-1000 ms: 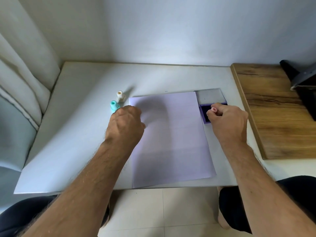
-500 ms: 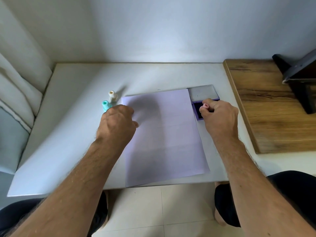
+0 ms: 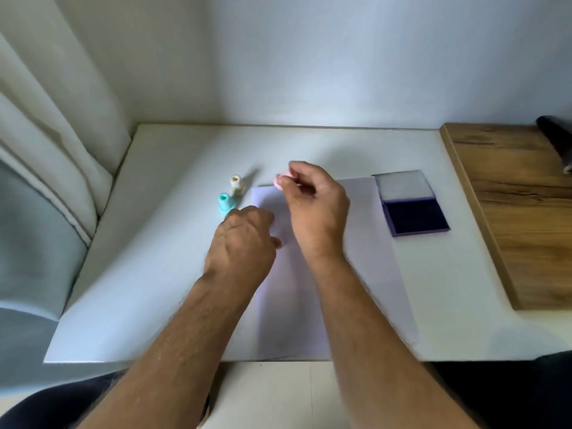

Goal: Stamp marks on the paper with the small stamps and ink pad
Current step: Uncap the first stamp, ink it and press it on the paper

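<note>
A pale lilac sheet of paper [image 3: 365, 261] lies on the white table [image 3: 161, 261]. My right hand [image 3: 312, 209] holds a small pink stamp [image 3: 280, 181] in its fingertips over the paper's far left corner. My left hand [image 3: 244, 239] rests as a loose fist on the paper's left edge, holding nothing that I can see. A teal stamp [image 3: 225, 203] and a cream stamp [image 3: 237, 184] stand upright just left of the paper. The purple ink pad [image 3: 416, 218] lies open at the paper's far right, its lid [image 3: 404, 184] folded back.
A wooden board [image 3: 513, 205] lies along the right of the table, with a dark object [image 3: 557, 140] at its far end. A pale curtain [image 3: 52, 140] hangs at the left. The wall stands close behind the table.
My right hand has left the ink pad and carried the pink stamp leftward to the paper's far left corner. My left hand has stayed on the paper's edge.
</note>
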